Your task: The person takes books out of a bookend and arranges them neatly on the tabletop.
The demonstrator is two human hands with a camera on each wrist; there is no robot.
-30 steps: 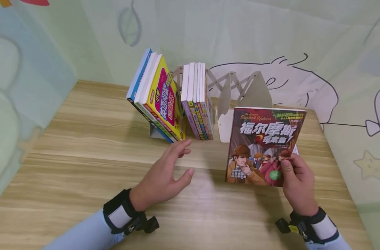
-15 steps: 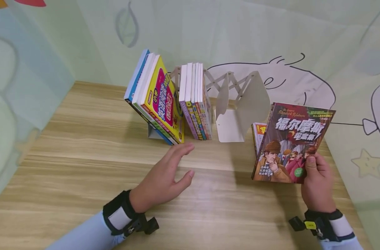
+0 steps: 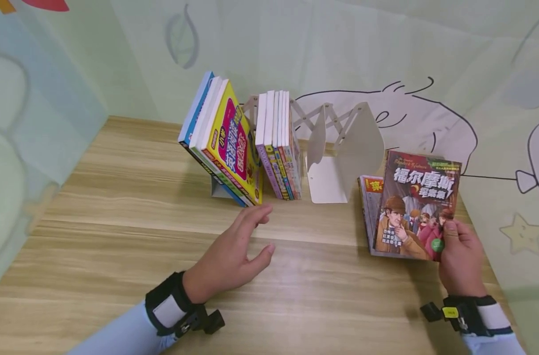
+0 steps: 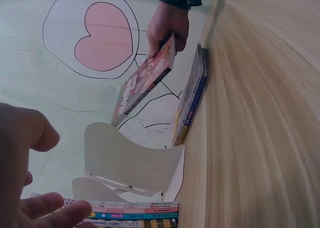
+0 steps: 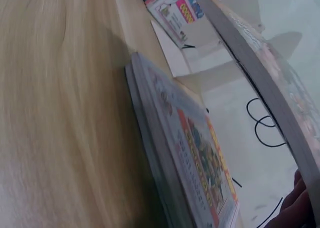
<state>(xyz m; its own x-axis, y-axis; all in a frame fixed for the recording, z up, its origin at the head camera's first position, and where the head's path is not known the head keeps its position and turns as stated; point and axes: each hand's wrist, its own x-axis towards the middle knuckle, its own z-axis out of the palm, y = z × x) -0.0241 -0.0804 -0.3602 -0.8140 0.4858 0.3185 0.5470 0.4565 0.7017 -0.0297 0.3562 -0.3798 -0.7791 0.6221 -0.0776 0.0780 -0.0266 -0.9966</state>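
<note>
My right hand (image 3: 462,256) pinches the lower right edge of a dark-covered comic-style book (image 3: 418,207), thumb on the front cover. In the right wrist view this book (image 5: 270,88) is raised and tilted over a small stack of books (image 5: 185,153) lying flat on the table. The head view shows only the left edge of that stack (image 3: 370,217). My left hand (image 3: 229,254) holds nothing; its fingers are spread and relaxed near the front of a leaning yellow book (image 3: 231,143).
A beige expandable bookend rack (image 3: 360,130) stands against the wall. Thin upright books (image 3: 278,148) fill its middle, and larger books (image 3: 203,118) lean at its left. A bare metal base plate (image 3: 327,180) shows at its right. The wood table (image 3: 118,236) spreads in front.
The right hand has carried the book rightward from in front of the rack to over the flat stack, whose left edge has come into sight. The left hand has stayed nearly still.
</note>
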